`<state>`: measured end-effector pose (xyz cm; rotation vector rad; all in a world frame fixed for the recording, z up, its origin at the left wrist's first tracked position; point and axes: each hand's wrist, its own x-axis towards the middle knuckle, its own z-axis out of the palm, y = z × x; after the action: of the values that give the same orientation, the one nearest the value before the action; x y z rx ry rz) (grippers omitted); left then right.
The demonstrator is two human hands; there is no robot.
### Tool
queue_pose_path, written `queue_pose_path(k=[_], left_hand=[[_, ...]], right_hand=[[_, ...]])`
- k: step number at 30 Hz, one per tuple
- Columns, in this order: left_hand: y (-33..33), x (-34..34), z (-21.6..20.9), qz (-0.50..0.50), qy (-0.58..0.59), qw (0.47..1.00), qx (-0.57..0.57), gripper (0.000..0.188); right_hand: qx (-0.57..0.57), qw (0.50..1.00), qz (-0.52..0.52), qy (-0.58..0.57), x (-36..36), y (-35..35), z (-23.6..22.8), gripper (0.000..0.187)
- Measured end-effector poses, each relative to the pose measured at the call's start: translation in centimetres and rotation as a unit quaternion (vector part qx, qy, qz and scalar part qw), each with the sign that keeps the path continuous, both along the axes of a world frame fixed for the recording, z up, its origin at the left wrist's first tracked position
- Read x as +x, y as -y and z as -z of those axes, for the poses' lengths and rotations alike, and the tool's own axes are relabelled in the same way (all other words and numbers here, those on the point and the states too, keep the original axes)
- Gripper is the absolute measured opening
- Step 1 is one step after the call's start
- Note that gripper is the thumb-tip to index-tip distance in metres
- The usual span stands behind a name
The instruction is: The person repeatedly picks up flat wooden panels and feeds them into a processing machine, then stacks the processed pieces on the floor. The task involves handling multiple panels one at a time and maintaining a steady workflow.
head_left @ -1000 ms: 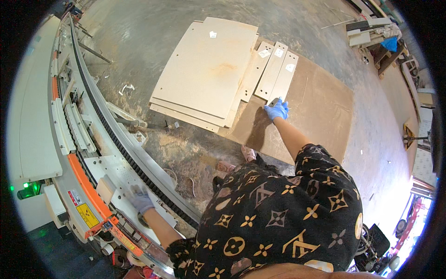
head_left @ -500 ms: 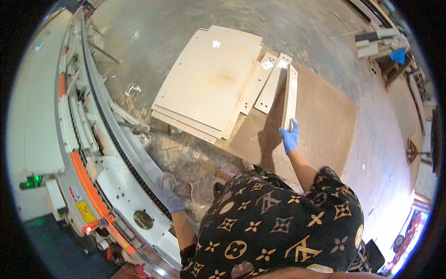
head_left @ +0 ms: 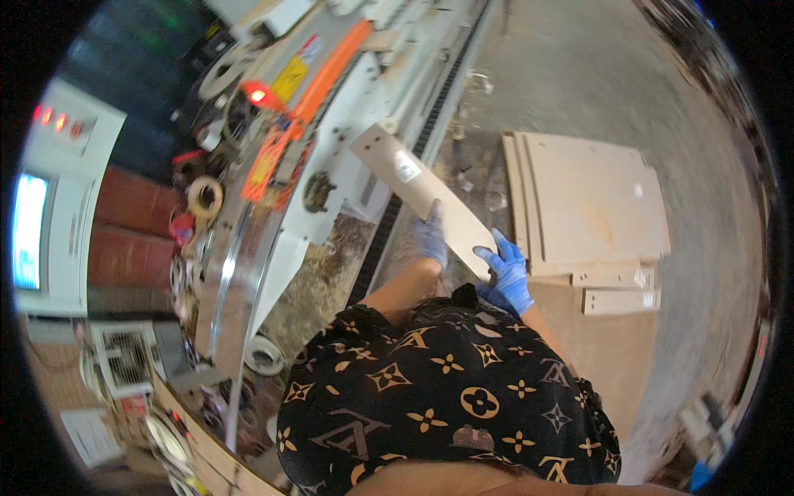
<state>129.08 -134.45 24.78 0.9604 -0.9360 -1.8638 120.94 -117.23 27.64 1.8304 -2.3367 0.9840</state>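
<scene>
A long, narrow pale board (head_left: 442, 213) with small holes at its ends and a white label slants across in front of me, its far end over the machine's edge. Both my hands wear bluish gloves. My right hand (head_left: 506, 274) is closed around the board's near end, thumb on top. My left hand (head_left: 430, 236) grips its left edge partway along, a finger lying on the upper face; the fingers beneath are hidden by the board.
The long machine (head_left: 318, 124) with its orange strip and dark chain track runs along the left. To the right lies a stack of wide pale panels (head_left: 595, 198), with narrow boards (head_left: 616, 302) beside it on a brown sheet (head_left: 604, 355). Rolls of tape (head_left: 205, 197) and a lit screen (head_left: 31, 231) are further left.
My view has turned left toward the machine. The board in my right hand has come away from the stack and now lies tilted before me. My left hand has left the machine's rail and grips the board.
</scene>
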Motion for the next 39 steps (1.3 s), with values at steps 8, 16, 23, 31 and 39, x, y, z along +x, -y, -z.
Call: queue_pose_path(k=[8,16,23,31,39], left_hand=[[17.0,10.1,6.2,-0.205,-0.055,0.975,0.063,0.047],[30.5,10.7,10.6,-0.116,-0.082,0.977,0.159,0.048],[28.9,8.1,6.6,-0.176,-0.054,0.977,0.111,0.045],[29.5,6.2,5.0,-0.17,-0.082,0.97,0.156,0.043],[38.6,-0.1,10.0,0.037,-0.037,0.993,0.106,0.049]], right_hand=[[0.061,0.993,-0.086,0.053,2.9,8.0,-2.7,0.049],[0.116,0.984,0.03,0.131,2.5,5.4,1.8,0.047],[0.107,0.953,0.156,0.236,1.6,1.6,4.9,0.041],[0.077,0.951,0.187,0.235,2.0,-0.2,7.4,0.037],[0.118,0.923,0.306,0.202,1.2,-4.7,8.0,0.041]])
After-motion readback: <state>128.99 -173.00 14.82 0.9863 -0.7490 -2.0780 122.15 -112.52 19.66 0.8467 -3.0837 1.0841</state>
